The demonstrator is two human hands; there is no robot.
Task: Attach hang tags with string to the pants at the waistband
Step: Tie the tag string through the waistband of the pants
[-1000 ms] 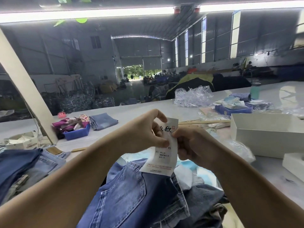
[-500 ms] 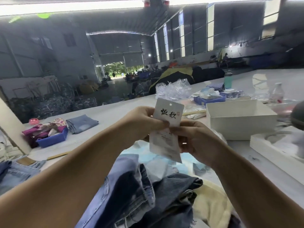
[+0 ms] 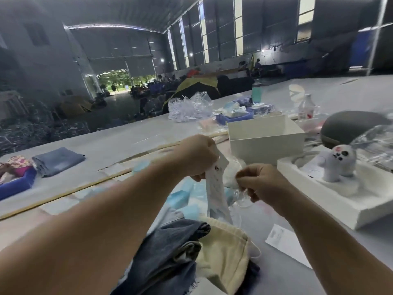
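Note:
My left hand (image 3: pixel 196 157) grips the top of a white printed hang tag (image 3: pixel 217 186), which hangs down edge-on above the table. My right hand (image 3: pixel 259 182) is just right of the tag, its fingers pinched on something thin and clear, likely the string; motion blur hides the detail. Below both hands lies a heap of denim pants (image 3: pixel 168 254), dark blue and grey, with a cream cloth bag (image 3: pixel 225 252) on its right side. The waistband is not clearly visible.
A white open box (image 3: pixel 265 141) stands beyond my hands. To the right, a white tray (image 3: pixel 331 196) carries a small white toy figure (image 3: pixel 338 162). A paper slip (image 3: pixel 285 241) lies at right. Folded jeans (image 3: pixel 57 160), a blue bin (image 3: pixel 17 184) and crumpled plastic (image 3: pixel 189 107) are farther off.
The view has swung right. The tag has turned from facing me to edge-on, and my right hand has moved off the tag's face to its right side, pinching there.

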